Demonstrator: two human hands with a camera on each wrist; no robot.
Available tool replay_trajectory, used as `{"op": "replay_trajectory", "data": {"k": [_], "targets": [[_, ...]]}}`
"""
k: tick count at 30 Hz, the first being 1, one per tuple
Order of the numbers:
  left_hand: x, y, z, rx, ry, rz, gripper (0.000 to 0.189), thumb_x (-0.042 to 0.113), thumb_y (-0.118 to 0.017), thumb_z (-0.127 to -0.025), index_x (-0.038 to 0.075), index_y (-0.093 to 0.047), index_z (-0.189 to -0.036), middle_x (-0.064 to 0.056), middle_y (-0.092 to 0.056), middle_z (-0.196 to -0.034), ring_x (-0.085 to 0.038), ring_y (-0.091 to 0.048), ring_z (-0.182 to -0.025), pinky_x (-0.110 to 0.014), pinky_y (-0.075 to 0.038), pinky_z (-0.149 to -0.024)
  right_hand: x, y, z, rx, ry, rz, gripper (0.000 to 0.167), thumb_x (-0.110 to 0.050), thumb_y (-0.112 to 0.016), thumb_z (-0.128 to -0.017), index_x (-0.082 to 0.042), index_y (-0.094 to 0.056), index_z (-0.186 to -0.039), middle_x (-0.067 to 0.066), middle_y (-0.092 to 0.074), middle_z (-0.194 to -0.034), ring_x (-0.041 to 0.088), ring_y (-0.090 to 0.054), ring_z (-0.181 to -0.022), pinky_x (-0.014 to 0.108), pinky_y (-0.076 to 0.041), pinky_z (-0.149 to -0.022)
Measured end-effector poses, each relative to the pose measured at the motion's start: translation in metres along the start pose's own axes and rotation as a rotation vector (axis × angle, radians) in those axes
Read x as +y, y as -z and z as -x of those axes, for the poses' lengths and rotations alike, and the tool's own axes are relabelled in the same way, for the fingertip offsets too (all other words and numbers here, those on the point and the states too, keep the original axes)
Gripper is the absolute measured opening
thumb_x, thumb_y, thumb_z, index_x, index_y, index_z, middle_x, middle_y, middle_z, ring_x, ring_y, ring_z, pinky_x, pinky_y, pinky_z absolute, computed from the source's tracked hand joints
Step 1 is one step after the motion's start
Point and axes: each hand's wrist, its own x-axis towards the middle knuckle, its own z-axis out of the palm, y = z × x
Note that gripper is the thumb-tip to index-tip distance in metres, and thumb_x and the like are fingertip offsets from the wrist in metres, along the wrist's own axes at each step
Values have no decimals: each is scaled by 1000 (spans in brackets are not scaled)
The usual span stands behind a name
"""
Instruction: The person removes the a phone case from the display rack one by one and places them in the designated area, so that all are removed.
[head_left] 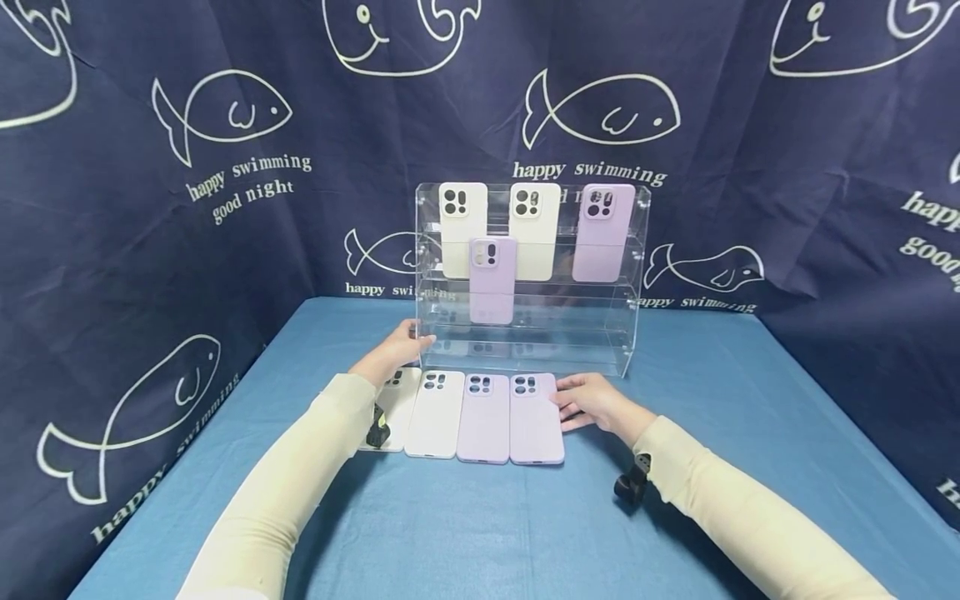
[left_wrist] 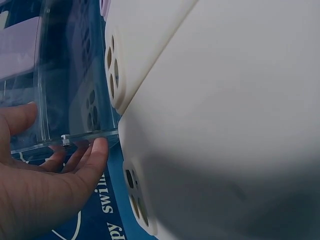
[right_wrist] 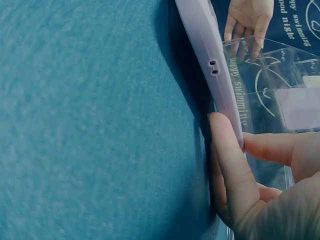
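Observation:
A clear acrylic display rack stands at the back of the table. My left hand holds its left side panel, thumb in front and fingers around the edge; in the left wrist view the hand shows at that panel. Below the rack lie two white phone cases and two lilac ones in a row, the leftmost partly hidden by my left sleeve. My right hand pinches the right edge of the rightmost lilac phone case. In the right wrist view, thumb and fingertips meet the side of that case.
On the rack's top tier are two white cases and a lilac case; another lilac case sits lower, left of centre. A blue cloth covers the table. Behind hangs a dark blue curtain with fish drawings.

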Motion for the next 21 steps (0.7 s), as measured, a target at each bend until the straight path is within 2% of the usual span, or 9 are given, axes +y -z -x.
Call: {"op": "replay_trajectory", "data": {"k": [8,21], "targets": [[-4,0,-4,5,-8,5,69,24,-55,-100,11,-15,-155,-21,-33,-149,-35,-43,-134,-43,-40,-115,0,-4,-2,25,10,3,50,-2,-61,-93,12,-42,-137,6,-61,-72,15,-62,-63,40,-64,-70],[-3,0,-2,0,-1,-23,69,27,-54,-100,11,-14,-155,-22,-29,-152,-37,-42,-135,-44,-40,-115,-2,-9,-2,54,4,32,46,-3,-61,-93,9,-44,-134,9,-58,-75,16,-59,-60,39,-65,-68]]}}
